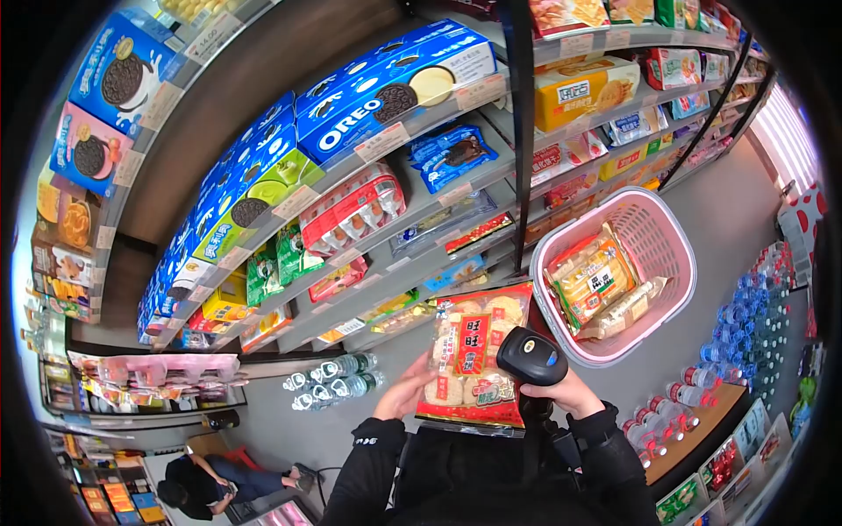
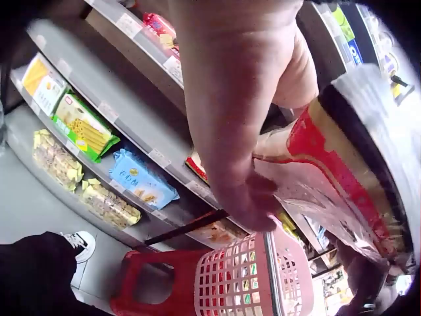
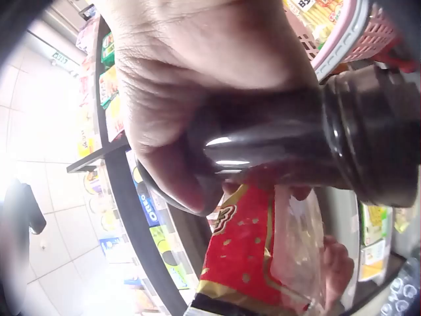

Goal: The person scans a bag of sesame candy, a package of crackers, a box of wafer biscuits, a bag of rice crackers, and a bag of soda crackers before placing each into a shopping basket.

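Note:
A red and clear bag of rice crackers (image 1: 474,359) is held upright in front of the body in the head view. My left hand (image 1: 406,392) grips its left edge; the left wrist view shows that hand (image 2: 240,99) beside the bag's red side (image 2: 329,164). My right hand (image 1: 570,393) holds a black barcode scanner (image 1: 532,356), whose head overlaps the bag's right part. In the right wrist view, fingers of the right hand (image 3: 197,72) wrap the scanner's dark handle (image 3: 276,141), with the bag (image 3: 240,247) just beyond.
A pink basket (image 1: 682,263) with packaged snacks stands at the right, on a red stool (image 2: 125,283). Shelves with Oreo boxes (image 1: 377,114) and other biscuits rise in front. Water bottles (image 1: 333,381) stand on the floor, more at the right. Someone sits (image 1: 197,482) at lower left.

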Tool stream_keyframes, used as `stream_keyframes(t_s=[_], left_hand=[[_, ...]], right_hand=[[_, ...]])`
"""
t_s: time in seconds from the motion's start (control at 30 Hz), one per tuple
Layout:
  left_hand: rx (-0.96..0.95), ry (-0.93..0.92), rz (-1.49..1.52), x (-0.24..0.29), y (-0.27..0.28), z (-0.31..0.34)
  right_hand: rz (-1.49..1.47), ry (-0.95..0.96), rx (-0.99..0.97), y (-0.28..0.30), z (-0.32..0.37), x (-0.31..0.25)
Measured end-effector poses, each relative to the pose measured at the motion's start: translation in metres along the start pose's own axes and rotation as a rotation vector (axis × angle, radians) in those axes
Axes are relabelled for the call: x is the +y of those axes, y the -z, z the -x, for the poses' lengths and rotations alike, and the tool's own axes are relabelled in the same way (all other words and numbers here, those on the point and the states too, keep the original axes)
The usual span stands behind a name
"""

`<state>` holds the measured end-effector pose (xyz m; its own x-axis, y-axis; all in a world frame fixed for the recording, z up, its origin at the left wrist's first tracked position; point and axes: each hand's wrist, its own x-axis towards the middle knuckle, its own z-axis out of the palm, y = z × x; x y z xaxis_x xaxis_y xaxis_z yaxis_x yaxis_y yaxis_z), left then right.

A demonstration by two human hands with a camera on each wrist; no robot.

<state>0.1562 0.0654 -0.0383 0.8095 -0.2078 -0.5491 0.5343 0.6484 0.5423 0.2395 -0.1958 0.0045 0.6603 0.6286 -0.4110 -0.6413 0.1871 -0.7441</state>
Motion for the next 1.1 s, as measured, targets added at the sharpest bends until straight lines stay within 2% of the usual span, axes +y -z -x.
stream_keyframes(t_s=[0.1, 0.23, 0.37, 0.43, 0.5, 0.57, 0.6, 0.7, 0.77, 0.83, 0.9, 0.97, 1.03, 1.1], left_hand=[[0.022, 0.005, 0.046, 0.001, -0.006, 0.008], [0.009, -0.079, -0.012, 0.004, 0.008, 0.007], [0.036, -0.089, -0.043, 0.017, 0.016, 0.0], [0.03, -0.088, -0.041, 0.022, 0.02, -0.007], [0.087, 0.022, -0.013, 0.021, 0.033, -0.02], [0.077, 0.002, -0.041, 0.017, 0.041, -0.03], [0.097, -0.004, -0.053, 0.016, 0.045, -0.033], [0.155, 0.031, -0.028, 0.02, 0.044, -0.035], [0.181, 0.069, 0.004, 0.024, 0.045, -0.041], [0.22, 0.015, 0.001, 0.023, 0.049, -0.05], [0.196, 0.045, -0.006, 0.025, 0.055, -0.062], [0.148, 0.005, 0.07, 0.026, 0.065, -0.081], [0.17, 0.004, 0.059, 0.024, 0.078, -0.103], [0.224, -0.09, 0.061, 0.027, 0.088, -0.126]], right_hand=[[0.012, -0.03, 0.01, 0.004, -0.013, 0.006], [-0.033, -0.128, -0.013, 0.009, -0.032, 0.011], [-0.017, -0.139, -0.014, 0.008, -0.044, 0.009], [0.056, -0.162, -0.011, 0.009, -0.048, 0.006], [0.198, -0.126, 0.011, 0.005, -0.057, 0.003], [0.385, -0.159, -0.011, -0.001, -0.066, -0.006], [0.379, -0.166, 0.001, 0.003, -0.07, -0.001], [0.427, -0.119, -0.005, 0.012, -0.081, 0.016], [0.313, -0.147, -0.023, 0.011, -0.085, 0.014], [0.389, -0.121, 0.018, 0.008, -0.084, 0.007], [0.534, -0.088, 0.035, 0.011, -0.084, 0.009], [0.552, -0.086, 0.069, 0.015, -0.079, 0.008], [0.655, -0.018, 0.126, 0.012, -0.067, -0.005], [0.606, 0.012, 0.174, 0.013, -0.055, -0.01]])
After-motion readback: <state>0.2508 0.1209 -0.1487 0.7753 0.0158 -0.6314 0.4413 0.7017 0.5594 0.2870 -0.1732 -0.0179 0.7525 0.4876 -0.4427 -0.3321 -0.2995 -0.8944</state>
